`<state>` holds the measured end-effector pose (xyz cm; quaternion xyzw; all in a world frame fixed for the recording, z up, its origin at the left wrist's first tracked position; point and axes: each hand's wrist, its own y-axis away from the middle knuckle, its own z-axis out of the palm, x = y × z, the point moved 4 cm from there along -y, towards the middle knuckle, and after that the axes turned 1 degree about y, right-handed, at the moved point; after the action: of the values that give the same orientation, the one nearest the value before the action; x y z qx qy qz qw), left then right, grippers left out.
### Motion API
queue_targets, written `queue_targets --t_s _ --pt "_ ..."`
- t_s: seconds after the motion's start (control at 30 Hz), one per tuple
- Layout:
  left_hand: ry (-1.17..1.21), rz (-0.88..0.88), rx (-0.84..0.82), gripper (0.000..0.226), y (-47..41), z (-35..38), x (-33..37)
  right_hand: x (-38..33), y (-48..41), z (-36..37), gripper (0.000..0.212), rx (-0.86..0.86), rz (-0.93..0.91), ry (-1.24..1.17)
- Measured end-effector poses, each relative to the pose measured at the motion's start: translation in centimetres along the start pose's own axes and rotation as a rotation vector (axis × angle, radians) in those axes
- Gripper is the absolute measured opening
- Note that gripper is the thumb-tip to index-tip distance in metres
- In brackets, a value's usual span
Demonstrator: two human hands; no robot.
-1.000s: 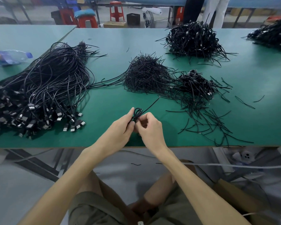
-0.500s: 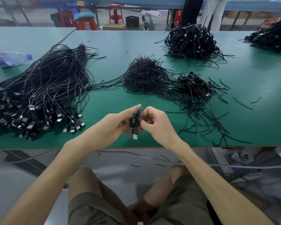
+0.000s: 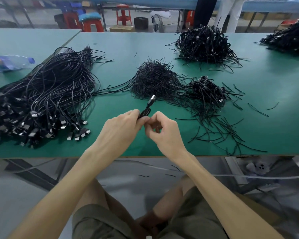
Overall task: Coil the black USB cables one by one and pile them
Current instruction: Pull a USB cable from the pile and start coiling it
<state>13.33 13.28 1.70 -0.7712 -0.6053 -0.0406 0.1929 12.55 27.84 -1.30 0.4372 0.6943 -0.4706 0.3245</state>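
We've got both hands together over the green table [image 3: 162, 142] nr its front edge, left hand [image 3: 121, 130] & right hand [image 3: 162, 133] each pinching one small coiled USB cable [image 3: 146, 112] btwn fingertips, its plug [image 3: 152, 97] pointing up-right.

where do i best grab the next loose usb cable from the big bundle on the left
Probably by a plug at the near right fringe of the bundle, pinched from the table-edge side. The plugs there lie fanned apart on the table, while the cords farther back cross and tangle.
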Motion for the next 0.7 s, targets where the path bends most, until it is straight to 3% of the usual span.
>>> queue_targets --t_s 0.17,0.3,0.4,0.57,0.63,0.7 --pt "0.696 -0.216 -0.093 0.003 -1.0 1.1 -0.1 1.9 0.4 -0.6 0.017 0.09 0.005 0.105" --pt "0.85 -0.042 -0.216 0.03 -1.1 1.8 0.6 2.6 0.7 -1.1 0.017 0.114 0.034 0.124" --pt "0.817 0.134 -0.279 0.05 -0.4 1.8 0.4 2.7 0.5 -1.5 0.016 0.122 0.047 0.116" --pt "0.446 0.333 -0.094 0.041 -0.8 1.4 -0.5 2.4 0.8 -1.2 0.016 0.078 0.054 0.095" --pt "0.243 0.469 -0.061 0.061 -0.5 1.2 -0.4 2.1 0.7 -1.1 0.021 0.067 0.047 0.097" --pt "0.267 0.514 -0.141 0.077 -0.3 1.4 -0.3 1.7 0.6 -1.1 0.022 0.05 0.031 0.11"
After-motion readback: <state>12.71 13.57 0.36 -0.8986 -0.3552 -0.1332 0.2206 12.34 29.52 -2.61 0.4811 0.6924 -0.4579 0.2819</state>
